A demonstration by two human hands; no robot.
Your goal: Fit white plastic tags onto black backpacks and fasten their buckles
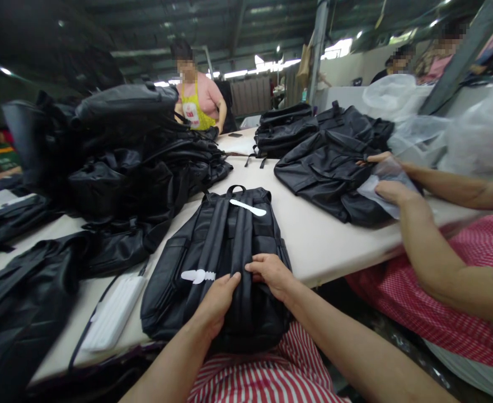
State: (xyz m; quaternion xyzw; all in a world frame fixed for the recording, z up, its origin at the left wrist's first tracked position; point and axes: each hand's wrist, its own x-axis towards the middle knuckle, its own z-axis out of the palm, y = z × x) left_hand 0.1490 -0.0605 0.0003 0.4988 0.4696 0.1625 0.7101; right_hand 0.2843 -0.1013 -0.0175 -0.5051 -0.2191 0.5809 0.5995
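A black backpack [174, 268] lies in front of me with its back panel and shoulder straps facing up. My left hand [216, 302] is closed at the inner edge of the right-side shoulder strap [243, 246], low on the bag. From the other side, my right hand [271, 274] grips the same strap between thumb and fingers. One white plastic tie [248, 208] lies across the straps near the top handle [236, 189]. Another white tie [198, 276] wraps the left-side strap, beside my left hand.
Black bags [132, 140] are heaped high on the left of the pale table [313, 252]. A bundle of white strips [114, 313] lies nearer. On the right, a co-worker's hands [391, 190] hold clear plastic by another black bag [325, 168]. A person in a yellow apron [193, 109] stands opposite.
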